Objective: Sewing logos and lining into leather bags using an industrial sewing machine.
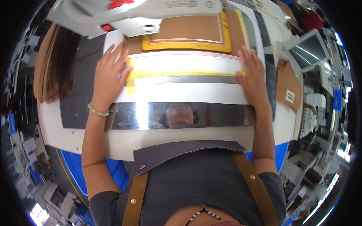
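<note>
A brown sheet (190, 27) lies under a yellow rectangular frame (186, 46) at the far middle of the worktable. In front of it is a white panel (184, 90) crossed by yellow tape (181, 73) and a grey strip. My left hand (107, 75) rests at the left side, fingers stretched out and slightly spread, their tips by the sheet's left corner. My right hand (253, 77) lies opposite at the right side, fingers extended towards the sheet's right corner. Both hands are open, touching the edges without a visible grip.
The white arm of a machine (151, 11) overhangs the far side. A stack of folded brown pieces (56, 71) stands at the left. On the right are a screen (307, 49) and cardboard (287, 86). A shiny metal plate (222, 115) lies nearest me.
</note>
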Available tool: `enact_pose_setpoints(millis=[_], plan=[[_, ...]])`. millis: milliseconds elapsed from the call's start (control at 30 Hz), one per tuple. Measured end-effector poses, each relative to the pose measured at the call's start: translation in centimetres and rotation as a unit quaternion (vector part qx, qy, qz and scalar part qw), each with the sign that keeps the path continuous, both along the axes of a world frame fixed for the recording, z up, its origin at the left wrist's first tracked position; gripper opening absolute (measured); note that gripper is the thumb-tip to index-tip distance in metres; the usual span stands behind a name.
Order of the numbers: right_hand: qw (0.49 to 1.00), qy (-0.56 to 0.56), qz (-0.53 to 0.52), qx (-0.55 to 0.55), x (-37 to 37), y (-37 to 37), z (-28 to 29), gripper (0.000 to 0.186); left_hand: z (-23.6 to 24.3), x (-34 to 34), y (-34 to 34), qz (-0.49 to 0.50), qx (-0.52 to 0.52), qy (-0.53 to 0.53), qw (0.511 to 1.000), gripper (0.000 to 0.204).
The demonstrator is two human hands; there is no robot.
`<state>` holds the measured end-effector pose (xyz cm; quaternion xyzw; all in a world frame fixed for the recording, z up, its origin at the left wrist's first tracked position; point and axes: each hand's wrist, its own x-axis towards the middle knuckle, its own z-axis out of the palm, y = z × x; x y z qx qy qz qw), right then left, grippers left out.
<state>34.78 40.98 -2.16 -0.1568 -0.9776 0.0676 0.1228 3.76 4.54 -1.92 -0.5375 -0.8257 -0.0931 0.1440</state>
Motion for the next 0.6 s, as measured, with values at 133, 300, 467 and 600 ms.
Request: enact_pose_setpoints(millis=[133, 300, 467, 600], plan=[[0.999, 0.010, -0.019, 0.036, 1.0, 0.4, 0.6, 0.060, 0.5, 0.1, 1.0, 0.001, 0.084, -0.027, 0.996, 0.055], [0.999, -0.029, -0.013, 0.033, 0.2, 0.0, -0.1, 0.059, -0.5, -0.2, -0.1, 0.002, -0.013, -0.053, 0.998, 0.055], [0.999, -0.026, -0.014, 0.036, 0.2, 0.0, -0.2, 0.058, -0.5, -0.2, -0.3, 0.003, -0.007, -0.058, 0.998, 0.054], [0.999, -0.029, -0.021, 0.034, 0.5, 0.0, 0.1, 0.056, -0.2, 0.0, 0.2, 0.000, -0.005, -0.082, 0.997, 0.054]])
